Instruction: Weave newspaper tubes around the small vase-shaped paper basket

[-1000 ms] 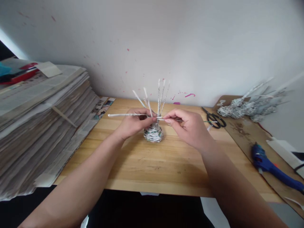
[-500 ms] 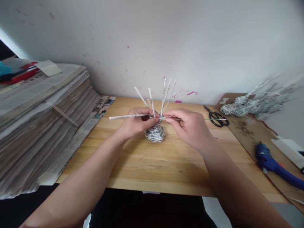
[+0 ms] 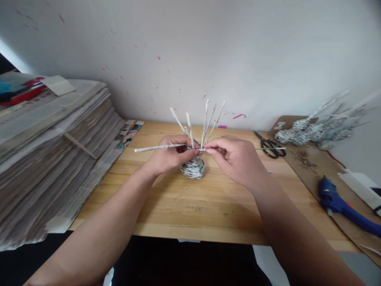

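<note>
A small woven paper basket [image 3: 193, 169] with a rounded body stands on the wooden table, several rolled-paper stakes [image 3: 206, 119] fanning up from its top. My left hand [image 3: 172, 155] is closed around the basket's neck, thumb and finger pinching at its near side. One paper stake [image 3: 151, 148] juts out leftward past that hand. My right hand [image 3: 230, 155] pinches a thin rolled paper strip [image 3: 269, 148], partly green, that runs level from the basket's neck out to the right. The neck itself is mostly hidden by my fingers.
A tall stack of newspapers [image 3: 86, 119] fills the left side. On the right lie black scissors [image 3: 270, 147], a blue glue gun [image 3: 336, 202] and a brown cardboard sheet [image 3: 306, 171]. Other woven paper pieces [image 3: 315, 131] rest against the back wall [image 3: 190, 47].
My right fingers have shifted slightly left, closer to the left thumb, with the paper strip. The right-hand stakes lean a little further right. The camera view has shifted slightly.
</note>
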### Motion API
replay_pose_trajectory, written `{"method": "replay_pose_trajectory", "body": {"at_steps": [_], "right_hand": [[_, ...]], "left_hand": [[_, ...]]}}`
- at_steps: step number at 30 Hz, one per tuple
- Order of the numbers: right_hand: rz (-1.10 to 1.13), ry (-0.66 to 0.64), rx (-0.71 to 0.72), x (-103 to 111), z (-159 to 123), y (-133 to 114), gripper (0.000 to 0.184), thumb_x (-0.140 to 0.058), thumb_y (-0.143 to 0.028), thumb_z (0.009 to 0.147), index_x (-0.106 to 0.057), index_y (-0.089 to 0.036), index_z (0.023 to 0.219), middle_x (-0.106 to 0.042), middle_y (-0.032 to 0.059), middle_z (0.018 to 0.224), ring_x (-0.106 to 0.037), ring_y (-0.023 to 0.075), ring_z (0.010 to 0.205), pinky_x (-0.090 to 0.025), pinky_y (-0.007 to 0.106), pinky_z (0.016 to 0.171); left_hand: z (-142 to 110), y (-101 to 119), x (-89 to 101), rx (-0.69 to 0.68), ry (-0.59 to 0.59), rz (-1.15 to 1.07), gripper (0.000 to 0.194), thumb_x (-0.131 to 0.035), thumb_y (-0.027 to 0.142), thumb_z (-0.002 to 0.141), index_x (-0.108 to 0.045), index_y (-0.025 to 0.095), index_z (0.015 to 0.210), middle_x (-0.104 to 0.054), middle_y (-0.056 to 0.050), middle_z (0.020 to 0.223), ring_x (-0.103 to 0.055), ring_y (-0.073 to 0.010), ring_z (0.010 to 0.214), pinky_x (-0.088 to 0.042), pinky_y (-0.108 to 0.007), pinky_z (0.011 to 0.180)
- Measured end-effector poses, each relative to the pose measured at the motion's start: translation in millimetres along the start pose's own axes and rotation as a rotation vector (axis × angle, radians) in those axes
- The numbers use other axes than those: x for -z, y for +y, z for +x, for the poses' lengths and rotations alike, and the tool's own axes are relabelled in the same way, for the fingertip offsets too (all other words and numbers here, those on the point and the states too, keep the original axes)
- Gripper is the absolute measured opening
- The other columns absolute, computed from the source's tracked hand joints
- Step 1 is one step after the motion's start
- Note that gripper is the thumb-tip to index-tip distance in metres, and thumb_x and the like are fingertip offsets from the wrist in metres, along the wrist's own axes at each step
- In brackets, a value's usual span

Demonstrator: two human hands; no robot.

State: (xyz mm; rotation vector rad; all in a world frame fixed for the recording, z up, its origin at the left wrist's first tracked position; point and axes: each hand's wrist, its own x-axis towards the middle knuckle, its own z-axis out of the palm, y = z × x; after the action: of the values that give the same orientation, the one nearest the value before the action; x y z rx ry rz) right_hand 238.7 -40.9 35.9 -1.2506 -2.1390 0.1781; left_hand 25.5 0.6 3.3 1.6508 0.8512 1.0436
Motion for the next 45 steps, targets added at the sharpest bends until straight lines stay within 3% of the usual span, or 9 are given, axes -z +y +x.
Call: {"method": "replay_pose_trajectory", "body": {"at_steps": [8,19,37,45], "right_hand": [[0.049,-0.013,-0.041,0.0,-0.6,-4.4,0.014,-0.063,-0.017,0.093,-0.076,-0.021,0.091,-0.081,0.0032,0.089,-0.071,0.0179,0.078,-0.050,0.032,0.073],[0.279,-0.081,-0.197,0.5,-0.8,-5.9,0.012,-0.065,-0.016,0.083,-0.071,-0.022,0.092,-0.078,0.0014,0.088,-0.072,0.0176,0.081,-0.053,0.030,0.073],[0.222,-0.076,-0.300,-1.7,0.8,-9.5,0.003,-0.072,-0.024,0.082,-0.070,-0.022,0.084,-0.078,0.0019,0.087,-0.070,0.0180,0.080,-0.051,0.033,0.072],[0.278,-0.129,-0.452,-0.3,3.8,-12.0,0.003,-0.074,-0.023,0.077,-0.071,-0.021,0.078,-0.075,0.0011,0.075,-0.066,0.0162,0.069,-0.049,0.032,0.065]], "left_hand": [[-0.4,0.4,-2.7,0.005,0.004,-0.029,0.023,-0.087,0.036,0.072,-0.078,0.016,0.080,-0.077,-0.005,0.078,-0.064,-0.0137,0.066,-0.052,-0.026,0.062],[-0.9,-4.5,-1.7,-0.021,-0.001,0.004,0.019,-0.083,0.032,0.075,-0.078,0.015,0.082,-0.075,-0.006,0.079,-0.062,-0.0133,0.067,-0.050,-0.026,0.063],[-0.7,-11.4,-4.9,-0.146,-0.014,-0.029,0.010,-0.082,0.023,0.078,-0.077,0.015,0.081,-0.076,-0.004,0.078,-0.057,-0.0086,0.061,-0.044,-0.020,0.055],[-0.4,-12.9,-3.0,-0.192,-0.053,-0.008,0.008,-0.082,0.023,0.080,-0.078,0.016,0.082,-0.074,-0.003,0.075,-0.054,-0.0080,0.059,-0.043,-0.020,0.053]]}}
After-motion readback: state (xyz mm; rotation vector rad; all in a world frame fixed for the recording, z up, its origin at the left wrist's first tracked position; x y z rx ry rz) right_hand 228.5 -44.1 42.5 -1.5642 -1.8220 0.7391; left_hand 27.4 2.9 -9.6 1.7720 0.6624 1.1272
